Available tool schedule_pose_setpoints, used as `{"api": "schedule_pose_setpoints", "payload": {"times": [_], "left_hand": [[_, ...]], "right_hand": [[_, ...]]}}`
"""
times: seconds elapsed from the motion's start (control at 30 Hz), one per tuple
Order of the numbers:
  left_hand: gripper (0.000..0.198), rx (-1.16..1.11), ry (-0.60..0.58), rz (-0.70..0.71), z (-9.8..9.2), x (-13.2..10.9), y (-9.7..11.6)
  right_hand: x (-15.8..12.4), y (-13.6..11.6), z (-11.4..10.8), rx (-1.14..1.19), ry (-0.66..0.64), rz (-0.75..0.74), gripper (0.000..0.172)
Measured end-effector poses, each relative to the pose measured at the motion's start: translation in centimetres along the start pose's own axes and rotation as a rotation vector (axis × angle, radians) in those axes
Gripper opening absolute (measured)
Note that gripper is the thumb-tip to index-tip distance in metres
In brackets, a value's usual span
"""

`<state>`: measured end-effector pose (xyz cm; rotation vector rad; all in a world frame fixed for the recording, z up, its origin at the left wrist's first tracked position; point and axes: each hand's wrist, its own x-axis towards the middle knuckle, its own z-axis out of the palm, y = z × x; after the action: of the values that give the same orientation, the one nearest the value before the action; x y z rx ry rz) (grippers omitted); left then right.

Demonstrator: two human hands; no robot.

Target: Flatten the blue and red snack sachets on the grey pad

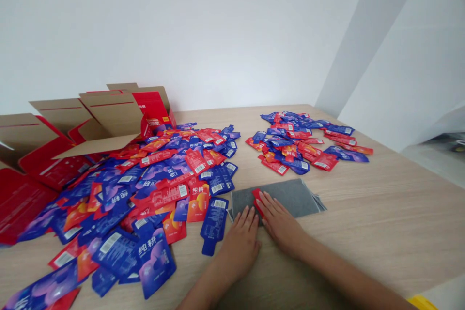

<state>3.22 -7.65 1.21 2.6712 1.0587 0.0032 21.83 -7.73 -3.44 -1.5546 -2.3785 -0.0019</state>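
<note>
A grey rectangular mat (290,196) with clear film at its ends lies on the wooden table. On its left part is a red packet (257,196), mostly covered by my right hand (278,218), whose extended fingers press flat on it. My left hand (242,240) lies at the mat's lower left edge, fingers stretched forward and slightly apart, touching the mat beside the packet. To the left of my left hand, a blue packet (214,223) lies with its barcode side up.
A large heap of blue and red packets (156,174) covers the left of the table (381,208). Open red cardboard boxes (109,111) stand behind it. A smaller packet pile (290,140) lies beyond the mat, near the wall (232,34). Something yellow (421,302) shows at bottom right.
</note>
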Motion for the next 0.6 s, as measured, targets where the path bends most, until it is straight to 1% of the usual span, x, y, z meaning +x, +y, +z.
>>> {"api": "schedule_pose_setpoints", "payload": {"times": [0.07,0.17,0.23,0.3,0.47,0.53,0.6], "left_hand": [[0.054,-0.008,-0.011,0.009,-0.2,0.0,-0.1],[0.054,0.017,-0.011,-0.003,-0.1,0.2,0.1],[0.054,0.042,-0.006,-0.017,0.2,0.3,0.4],[0.055,0.055,0.007,-0.023,0.7,0.3,0.5],[0.053,0.037,0.06,-0.007,1.1,-0.2,0.4],[0.052,0.024,0.052,-0.009,0.9,-0.2,0.4],[0.054,0.004,0.029,-0.017,0.7,-0.2,0.4]], "right_hand": [[1.3,0.5,0.7,-0.022,0.002,0.02,0.049],[3.8,0.9,0.8,-0.034,0.02,0.082,0.048],[4.5,0.7,0.8,-0.042,0.034,0.117,0.048],[4.0,0.3,1.0,-0.044,0.047,0.114,0.049],[0.8,-0.7,1.8,-0.04,0.092,0.077,0.053],[0.6,-0.5,1.9,-0.026,0.069,0.088,0.055],[1.2,-0.2,1.7,0.003,0.032,0.096,0.058]]}}
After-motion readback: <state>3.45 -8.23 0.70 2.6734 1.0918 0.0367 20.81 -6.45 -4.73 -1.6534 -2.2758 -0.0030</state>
